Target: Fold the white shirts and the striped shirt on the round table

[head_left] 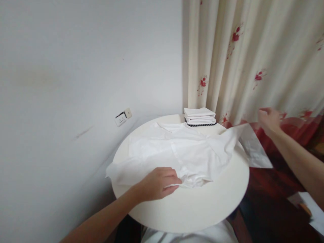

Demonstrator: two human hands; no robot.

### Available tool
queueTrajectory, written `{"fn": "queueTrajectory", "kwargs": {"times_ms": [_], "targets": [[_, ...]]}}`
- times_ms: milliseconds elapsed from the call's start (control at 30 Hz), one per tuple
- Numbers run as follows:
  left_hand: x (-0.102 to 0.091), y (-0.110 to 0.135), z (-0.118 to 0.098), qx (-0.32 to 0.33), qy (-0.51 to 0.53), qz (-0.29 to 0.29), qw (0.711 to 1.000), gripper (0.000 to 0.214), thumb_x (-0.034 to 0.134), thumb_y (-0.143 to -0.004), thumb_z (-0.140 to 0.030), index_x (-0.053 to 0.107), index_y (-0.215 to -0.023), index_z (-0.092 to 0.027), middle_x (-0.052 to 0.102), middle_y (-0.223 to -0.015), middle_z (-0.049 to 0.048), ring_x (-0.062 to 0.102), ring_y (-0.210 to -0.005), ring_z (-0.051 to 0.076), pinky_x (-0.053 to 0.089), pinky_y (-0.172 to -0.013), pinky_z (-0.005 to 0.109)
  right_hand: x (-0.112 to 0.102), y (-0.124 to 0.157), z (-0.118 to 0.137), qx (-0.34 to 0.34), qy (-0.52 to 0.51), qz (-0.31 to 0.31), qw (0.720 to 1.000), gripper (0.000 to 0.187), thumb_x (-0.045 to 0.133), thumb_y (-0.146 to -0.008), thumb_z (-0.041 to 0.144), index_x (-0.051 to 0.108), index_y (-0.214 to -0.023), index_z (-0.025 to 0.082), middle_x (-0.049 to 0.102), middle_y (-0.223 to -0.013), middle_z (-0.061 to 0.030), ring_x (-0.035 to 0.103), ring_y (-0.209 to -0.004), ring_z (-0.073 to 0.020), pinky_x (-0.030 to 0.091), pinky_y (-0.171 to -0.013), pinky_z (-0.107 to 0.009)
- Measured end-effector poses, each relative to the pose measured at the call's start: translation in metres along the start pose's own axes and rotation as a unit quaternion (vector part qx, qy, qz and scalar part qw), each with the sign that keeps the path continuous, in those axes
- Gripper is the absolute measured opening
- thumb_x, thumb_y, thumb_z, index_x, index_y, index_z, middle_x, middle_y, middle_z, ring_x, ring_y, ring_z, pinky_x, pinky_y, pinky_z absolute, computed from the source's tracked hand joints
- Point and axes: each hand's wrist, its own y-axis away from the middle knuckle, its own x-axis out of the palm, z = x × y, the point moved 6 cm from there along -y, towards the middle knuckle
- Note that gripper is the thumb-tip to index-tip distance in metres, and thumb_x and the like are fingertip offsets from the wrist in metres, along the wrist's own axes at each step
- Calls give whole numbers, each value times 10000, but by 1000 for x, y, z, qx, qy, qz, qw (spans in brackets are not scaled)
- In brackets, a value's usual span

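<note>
A white shirt-like garment (192, 148), loosely spread and wrinkled, lies over a round white table (197, 212). My left hand (162, 182) is closed on the garment's near edge, pinching the fabric between thumb and fingers. Out past the table's right side, my right hand (269, 119) is raised and curled closed. Just left of it, a part of the garment stretches up from the tabletop. Motion blur hides whether cloth reaches into those fingers.
At the table's back edge sits a stack of folded white cloths (199, 115) on a dark patterned base. A pale wall (76, 84) with a socket (120, 119) borders the left. Floral curtains (240, 67) hang behind. A white sheet-like piece (254, 148) shows beyond the right rim.
</note>
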Motion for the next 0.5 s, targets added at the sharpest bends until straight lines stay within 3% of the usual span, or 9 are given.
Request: {"fn": "queueTrajectory", "kwargs": {"times_ms": [100,200,333,400,500], "targets": [[12,3,-15,-18,15,-18,1000,227,483,-990,-192,709,-1015,-196,715,-861,55,651,-783,159,488,-728,265,6,38,53,-146,-79,68,984,271,557,-874,252,741,-1013,108,702,-1127,-207,618,-1089,-272,456,-994,-406],[20,5,-27,-32,56,0,998,221,510,-997,-253,722,-1038,-205,728,-877,55,671,-794,163,505,-747,261,22,88,104,-290,-143,190,927,240,535,-905,295,738,-967,183,691,-1174,-153,612,-1132,-282,454,-1040,-458],[12,9,-34,-50,127,58,989,276,624,-959,-430,721,-1121,-229,755,-993,49,701,-898,185,530,-855,275,45,143,136,-362,-158,307,866,241,538,-916,316,745,-987,214,684,-1205,-133,623,-1144,-301,463,-1045,-504],[-4,15,-19,-104,100,36,989,263,583,-983,-407,716,-1138,-242,752,-1074,47,689,-1006,199,512,-951,312,57,163,140,-380,-154,357,839,252,541,-919,313,748,-1029,222,684,-1223,-130,630,-1141,-298,476,-1035,-493],[-32,35,31,-207,23,-17,978,289,491,-1014,-374,687,-1183,-245,718,-1197,53,640,-1142,213,465,-1054,366,75,180,137,-398,-145,397,814,278,539,-914,303,746,-1077,219,677,-1259,-134,626,-1160,-299,483,-1032,-482]]}}
